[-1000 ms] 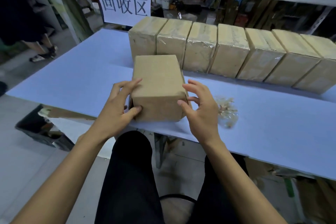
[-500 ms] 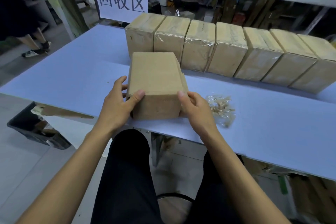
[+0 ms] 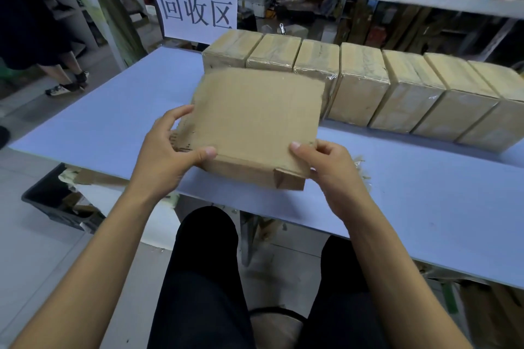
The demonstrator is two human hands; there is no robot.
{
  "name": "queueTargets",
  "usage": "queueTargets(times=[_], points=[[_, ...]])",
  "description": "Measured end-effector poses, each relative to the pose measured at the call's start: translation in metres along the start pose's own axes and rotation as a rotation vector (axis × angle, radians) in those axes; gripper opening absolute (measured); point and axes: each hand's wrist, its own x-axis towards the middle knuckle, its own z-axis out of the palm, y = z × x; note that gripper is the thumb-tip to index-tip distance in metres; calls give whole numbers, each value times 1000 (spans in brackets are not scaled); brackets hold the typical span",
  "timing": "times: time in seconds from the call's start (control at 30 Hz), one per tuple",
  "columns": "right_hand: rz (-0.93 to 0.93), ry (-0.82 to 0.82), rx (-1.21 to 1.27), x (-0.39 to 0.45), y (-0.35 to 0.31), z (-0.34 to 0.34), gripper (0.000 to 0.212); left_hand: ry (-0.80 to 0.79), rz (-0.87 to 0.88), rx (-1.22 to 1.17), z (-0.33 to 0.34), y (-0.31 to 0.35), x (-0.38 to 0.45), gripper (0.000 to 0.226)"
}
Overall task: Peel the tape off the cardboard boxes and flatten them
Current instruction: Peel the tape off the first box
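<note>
Blue bench (image 3: pixel 113 122): seven taped boxes (image 3: pixel 360 85) in a row along the far edge. Untaped box (image 3: pixel 255 119) at the near edge, looks part-collapsed, left hand (image 3: pixel 170 150) and right hand (image 3: pixel 329 167) gripping its sides. Tape scraps (image 3: pixel 361 167) beside right hand.

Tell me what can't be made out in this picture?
- Box underside: head view, hidden by its own top face.
- Both hands' fingers: left hand and right hand curl behind the box.
- Tape scraps: mostly behind the right hand.
- Last box in the row: cut off at the right edge.
</note>
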Motion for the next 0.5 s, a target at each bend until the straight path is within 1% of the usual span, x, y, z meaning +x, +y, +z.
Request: queueTargets(times=[0.07,0.1,0.13,0.2,0.23,0.27,0.3,0.33,0.37,0.4,0.43,0.5], points=[[118,-119,-199,-2,-6,-6,38,41,-39,74,0,-1,7,79],[168,-108,-301,-2,-9,-10,43,77,-57,128,3,-1,7,76],[176,-27,-402,0,-10,-15,50,123,-64,190,9,2,4,73],[79,250,-577,11,-9,-30,59,241,-49,257,25,13,-13,70],[12,360,-629,17,-10,-35,56,285,-27,267,35,19,-26,70],[-52,405,-657,22,-11,-38,50,303,7,274,46,24,-39,73],[-99,385,-669,27,-14,-36,47,291,41,275,59,27,-51,78],[-131,323,-678,33,-16,-33,49,254,67,283,71,29,-60,86],[-142,255,-674,38,-17,-29,52,208,83,310,82,31,-66,95],[-137,200,-661,42,-18,-25,50,165,88,344,92,31,-68,103],[-131,168,-641,44,-16,-21,42,129,80,358,98,29,-68,109],[-169,182,-641,43,-11,-20,27,79,56,291,99,22,-61,117]])
